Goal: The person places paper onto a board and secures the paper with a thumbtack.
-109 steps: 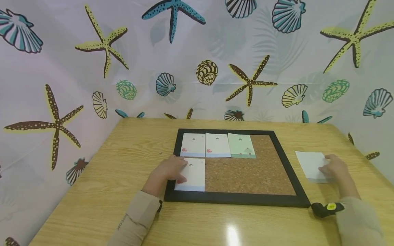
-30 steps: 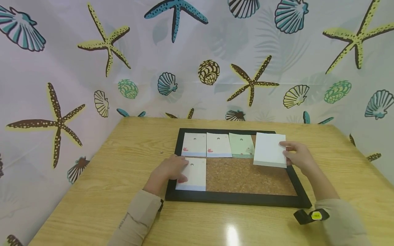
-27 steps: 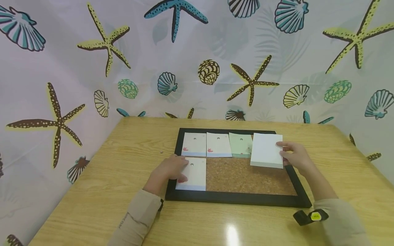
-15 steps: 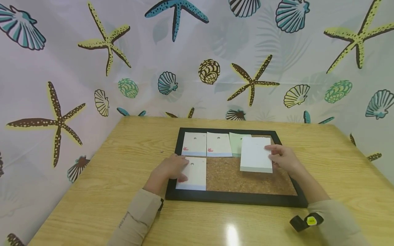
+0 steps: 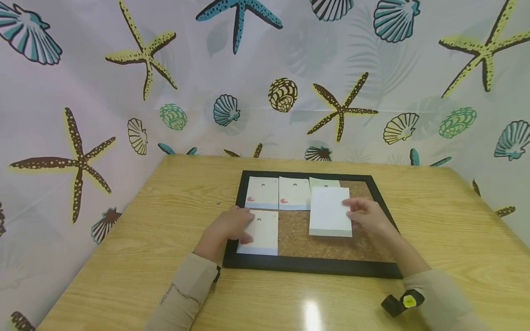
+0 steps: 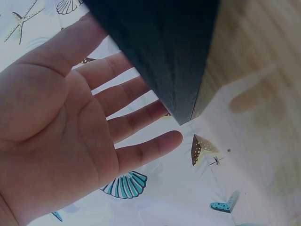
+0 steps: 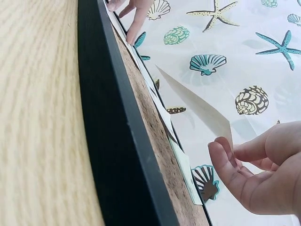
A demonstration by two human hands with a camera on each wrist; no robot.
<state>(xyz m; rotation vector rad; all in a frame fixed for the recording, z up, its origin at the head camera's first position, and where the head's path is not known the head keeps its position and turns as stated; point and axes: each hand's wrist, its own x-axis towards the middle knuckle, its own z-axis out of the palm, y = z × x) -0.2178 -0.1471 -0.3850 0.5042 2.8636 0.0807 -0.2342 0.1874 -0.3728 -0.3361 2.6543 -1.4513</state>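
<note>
A cork board with a black frame [image 5: 314, 266] lies on the table. My right hand [image 5: 367, 215] pinches the right edge of a white note sheet [image 5: 330, 212] between thumb and fingers. In the right wrist view that sheet [image 7: 197, 103] is raised above the cork. It partly hides a green note [image 5: 324, 182] in the top row, beside two white notes [image 5: 262, 192] with red prints. Another white note [image 5: 266, 233] lies below them at the left. My left hand [image 5: 229, 225] rests across the frame's left side, fingers reaching onto this lower note; its fingers [image 6: 141, 153] are extended in the left wrist view.
Bare cork [image 5: 296, 241] shows right of the lower note and at the board's right side. A tiny shiny piece [image 5: 218, 202] lies on the wooden table [image 5: 182, 184] left of the board. A shell-and-starfish cloth [image 5: 248, 82] hangs behind and at both sides.
My right hand has taken the white sheet up from the table right of the board and carried it left over the cork, in front of the green note. My left hand stays put.
</note>
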